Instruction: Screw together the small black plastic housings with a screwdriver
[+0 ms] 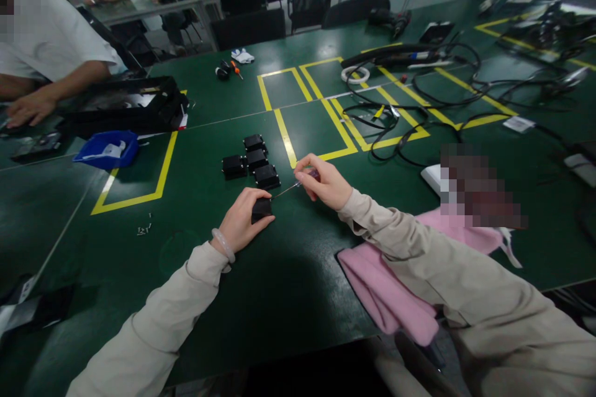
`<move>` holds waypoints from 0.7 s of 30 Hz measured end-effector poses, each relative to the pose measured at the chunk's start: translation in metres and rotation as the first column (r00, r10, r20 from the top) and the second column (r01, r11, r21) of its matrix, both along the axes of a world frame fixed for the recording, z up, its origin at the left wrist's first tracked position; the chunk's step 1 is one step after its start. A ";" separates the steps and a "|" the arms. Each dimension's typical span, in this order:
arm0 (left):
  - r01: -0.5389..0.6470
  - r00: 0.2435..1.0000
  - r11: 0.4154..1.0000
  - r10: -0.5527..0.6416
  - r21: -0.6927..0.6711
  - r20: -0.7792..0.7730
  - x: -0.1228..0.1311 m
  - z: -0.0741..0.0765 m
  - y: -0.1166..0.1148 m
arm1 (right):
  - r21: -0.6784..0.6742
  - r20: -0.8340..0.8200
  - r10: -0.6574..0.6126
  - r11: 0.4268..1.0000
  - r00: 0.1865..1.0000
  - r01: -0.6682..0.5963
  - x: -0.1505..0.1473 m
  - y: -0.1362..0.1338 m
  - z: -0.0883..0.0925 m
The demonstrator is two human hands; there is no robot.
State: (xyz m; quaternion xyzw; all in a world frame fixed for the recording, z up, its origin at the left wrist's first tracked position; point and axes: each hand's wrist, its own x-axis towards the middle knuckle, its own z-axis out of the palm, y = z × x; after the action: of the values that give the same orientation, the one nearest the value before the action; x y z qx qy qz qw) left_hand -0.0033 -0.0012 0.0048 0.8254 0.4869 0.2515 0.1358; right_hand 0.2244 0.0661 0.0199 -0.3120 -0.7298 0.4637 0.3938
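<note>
My left grip (239, 217) clamped the black block (261, 211), likely steadying it against the screwdriver (297, 184) my right grip (328, 183) pinched

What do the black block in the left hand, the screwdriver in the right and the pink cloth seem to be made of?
Black block: probably plastic; its dark faces look dull.
Screwdriver: the thin, straight, greyish shaft suggests metal, finish unclear; the partly covered handle may be plastic.
Pink cloth: matte fabric, perhaps fleece, judging by its soft, rounded folds.
</note>
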 end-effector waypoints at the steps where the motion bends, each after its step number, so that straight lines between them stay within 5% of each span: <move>1: 0.001 1.000 1.000 -0.001 0.000 -0.001 0.000 0.000 0.000 | -0.002 0.014 -0.003 1.000 1.000 0.003 0.000 0.000 0.000; 21: -0.001 1.000 1.000 0.001 0.007 0.007 0.001 0.000 0.000 | 0.038 0.011 0.004 0.999 1.000 -0.004 0.000 -0.001 0.003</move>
State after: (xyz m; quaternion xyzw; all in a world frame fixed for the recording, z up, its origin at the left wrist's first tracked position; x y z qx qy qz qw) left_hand -0.0026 -0.0010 0.0047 0.8246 0.4861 0.2562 0.1342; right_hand 0.2246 0.0646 0.0234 -0.3055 -0.7413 0.4489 0.3946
